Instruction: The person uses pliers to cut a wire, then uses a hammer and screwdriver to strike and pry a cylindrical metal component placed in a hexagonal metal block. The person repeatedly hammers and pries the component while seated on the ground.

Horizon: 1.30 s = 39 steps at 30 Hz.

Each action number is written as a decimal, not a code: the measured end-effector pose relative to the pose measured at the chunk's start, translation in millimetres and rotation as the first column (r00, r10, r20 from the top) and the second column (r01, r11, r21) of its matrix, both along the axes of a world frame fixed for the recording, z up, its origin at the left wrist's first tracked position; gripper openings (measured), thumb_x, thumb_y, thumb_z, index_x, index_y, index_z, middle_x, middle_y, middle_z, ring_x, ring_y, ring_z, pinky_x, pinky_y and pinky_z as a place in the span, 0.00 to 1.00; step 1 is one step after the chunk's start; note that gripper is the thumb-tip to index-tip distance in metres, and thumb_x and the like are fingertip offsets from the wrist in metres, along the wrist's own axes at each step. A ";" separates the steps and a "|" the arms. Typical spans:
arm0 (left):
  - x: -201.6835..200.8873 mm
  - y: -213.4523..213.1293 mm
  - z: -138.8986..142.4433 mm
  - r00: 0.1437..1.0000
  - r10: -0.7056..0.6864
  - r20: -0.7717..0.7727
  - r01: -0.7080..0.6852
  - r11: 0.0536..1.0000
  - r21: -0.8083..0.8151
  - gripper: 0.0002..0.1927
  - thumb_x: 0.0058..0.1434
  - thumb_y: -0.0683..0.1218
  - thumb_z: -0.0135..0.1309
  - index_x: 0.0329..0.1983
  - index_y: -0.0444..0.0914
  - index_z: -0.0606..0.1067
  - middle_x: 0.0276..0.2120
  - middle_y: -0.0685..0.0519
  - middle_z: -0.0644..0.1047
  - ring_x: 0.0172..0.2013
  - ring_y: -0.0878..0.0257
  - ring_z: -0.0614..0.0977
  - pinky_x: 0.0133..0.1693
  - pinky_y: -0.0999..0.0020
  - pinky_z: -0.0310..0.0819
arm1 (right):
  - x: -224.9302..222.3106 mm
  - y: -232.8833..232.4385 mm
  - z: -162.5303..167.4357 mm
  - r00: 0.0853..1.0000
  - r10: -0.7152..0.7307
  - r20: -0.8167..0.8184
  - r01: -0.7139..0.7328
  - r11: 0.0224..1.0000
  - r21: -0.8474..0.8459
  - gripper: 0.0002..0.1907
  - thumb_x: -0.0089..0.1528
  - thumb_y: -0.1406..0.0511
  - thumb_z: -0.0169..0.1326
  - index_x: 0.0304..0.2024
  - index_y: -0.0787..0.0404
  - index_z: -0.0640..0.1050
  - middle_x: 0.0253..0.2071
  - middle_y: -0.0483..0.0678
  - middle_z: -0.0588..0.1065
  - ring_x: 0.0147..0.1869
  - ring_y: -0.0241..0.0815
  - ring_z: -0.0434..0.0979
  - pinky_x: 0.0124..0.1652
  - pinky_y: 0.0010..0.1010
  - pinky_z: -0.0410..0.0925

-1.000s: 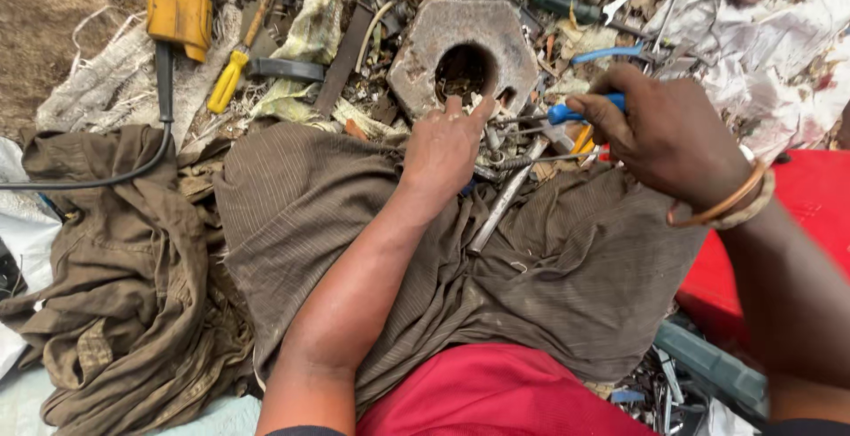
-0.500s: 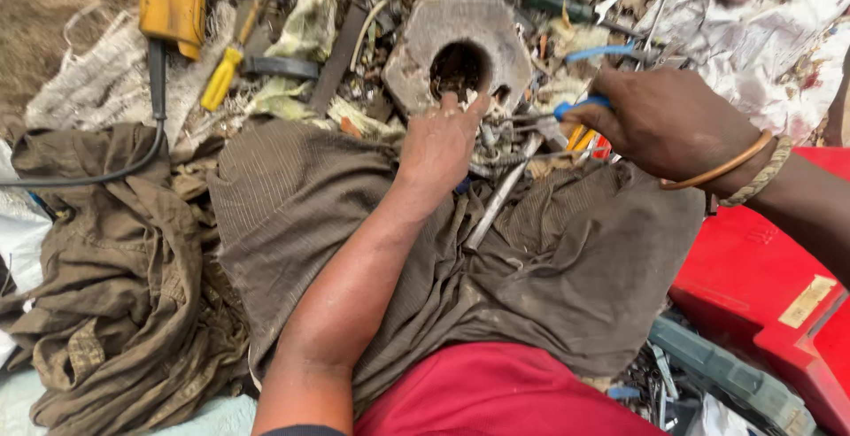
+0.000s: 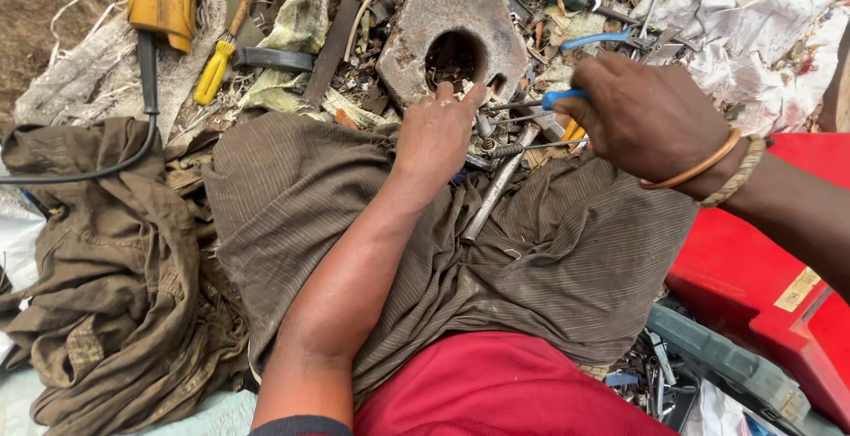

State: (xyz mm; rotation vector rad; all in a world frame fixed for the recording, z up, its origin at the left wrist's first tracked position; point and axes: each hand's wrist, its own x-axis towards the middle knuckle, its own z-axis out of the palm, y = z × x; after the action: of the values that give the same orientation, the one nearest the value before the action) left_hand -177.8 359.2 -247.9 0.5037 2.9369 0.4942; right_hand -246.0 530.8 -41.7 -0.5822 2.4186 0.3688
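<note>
At the hex block (image 3: pixel 460 33) — left hand (image 3: pixel 436 135) has crept closer.

A yellow-handled screwdriver (image 3: pixel 217 62) lies left of the hexagonal metal block (image 3: pixel 453 39), pliers (image 3: pixel 560 100) right.

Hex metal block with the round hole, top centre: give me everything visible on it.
The hex metal block is a thick six-sided slab, grey and rust-stained, with a pitted, dirty face. A large round hole runs through its middle, and small scrap shows inside. It lies flat among metal debris at the top of the pile, just beyond the brown cloth. The left hand reaches to its lower edge, fingertips at the hole's rim.
</note>
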 end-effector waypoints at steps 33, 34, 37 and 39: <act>-12.9 13.4 2.3 0.989 0.071 -0.128 0.005 0.856 0.517 0.11 0.60 0.34 0.52 0.44 0.35 0.79 0.56 0.34 0.76 0.56 0.40 0.79 0.49 0.53 0.81 | 61.5 68.2 -102.8 0.520 -0.469 0.713 0.298 -0.683 -0.667 0.10 0.65 0.75 0.50 0.46 0.60 0.67 0.36 0.49 0.73 0.37 0.47 0.79 0.42 0.47 0.81; -13.9 13.7 -0.7 0.995 0.055 -0.089 0.004 0.832 0.555 0.12 0.60 0.32 0.50 0.44 0.33 0.79 0.56 0.34 0.76 0.56 0.41 0.80 0.48 0.57 0.83 | 66.9 64.7 -119.9 0.471 -0.439 0.765 0.325 -0.719 -0.614 0.09 0.65 0.72 0.51 0.46 0.59 0.67 0.32 0.49 0.73 0.29 0.44 0.75 0.31 0.41 0.75; -15.9 11.4 -1.5 0.990 0.067 -0.123 0.016 0.818 0.576 0.09 0.65 0.32 0.50 0.46 0.32 0.77 0.55 0.37 0.77 0.54 0.46 0.82 0.45 0.63 0.86 | 80.5 50.1 -159.9 0.157 -0.747 0.646 0.536 -0.485 -0.691 0.13 0.72 0.58 0.48 0.53 0.58 0.71 0.29 0.45 0.75 0.18 0.34 0.68 0.15 0.31 0.61; -16.6 8.5 4.5 0.988 0.021 0.151 -0.092 0.873 0.479 0.05 0.71 0.39 0.51 0.47 0.32 0.75 0.49 0.42 0.78 0.47 0.50 0.85 0.40 0.61 0.85 | 86.3 37.2 -179.7 0.364 -0.800 0.477 0.628 -0.167 -0.760 0.22 0.70 0.59 0.53 0.65 0.57 0.70 0.30 0.46 0.75 0.20 0.32 0.69 0.18 0.32 0.65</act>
State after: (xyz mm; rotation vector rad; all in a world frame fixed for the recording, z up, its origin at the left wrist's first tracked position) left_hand -194.4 367.7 -243.4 0.4066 2.6804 1.2380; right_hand -159.7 568.0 -221.3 0.6557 2.4058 -1.6168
